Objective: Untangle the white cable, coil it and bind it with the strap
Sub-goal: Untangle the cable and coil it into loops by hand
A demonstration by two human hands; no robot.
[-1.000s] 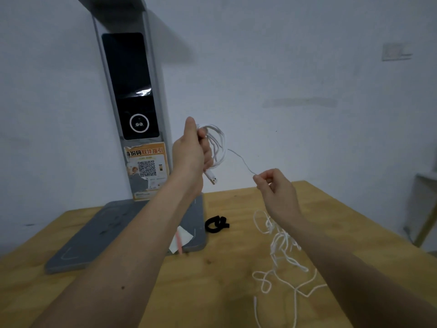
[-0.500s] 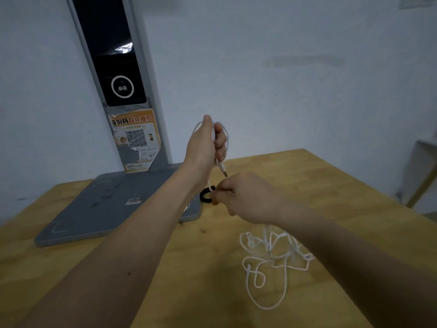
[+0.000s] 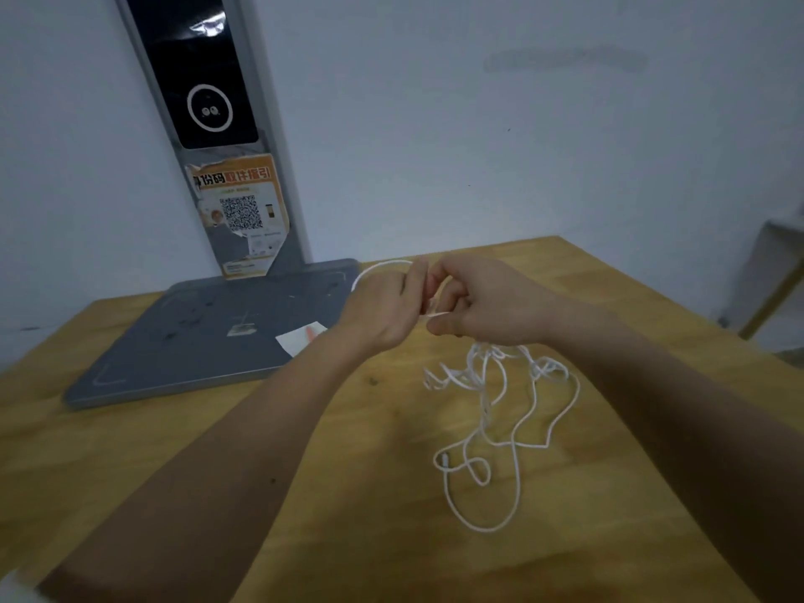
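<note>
A thin white cable (image 3: pixel 483 398) lies in a loose tangle on the wooden table (image 3: pixel 348 428), its free end near the front. Part of it rises to my hands, which meet above the table's far side. My left hand (image 3: pixel 383 306) grips a small coil of the cable, and one loop arcs out over its knuckles. My right hand (image 3: pixel 483 306) pinches the cable just beside the left hand's fingers. The black strap is hidden behind my hands.
A grey scanner stand (image 3: pixel 209 337) with a tall post (image 3: pixel 226 137) and an orange QR sticker stands at the back left. A white slip of paper (image 3: pixel 300 337) lies on its base. The table's right edge drops off beside a pale shelf (image 3: pixel 778 272).
Both hands have dropped lower and come together. My right hand moved from the stretched-out cable to the left hand's coil. The strap, seen earlier, is now covered.
</note>
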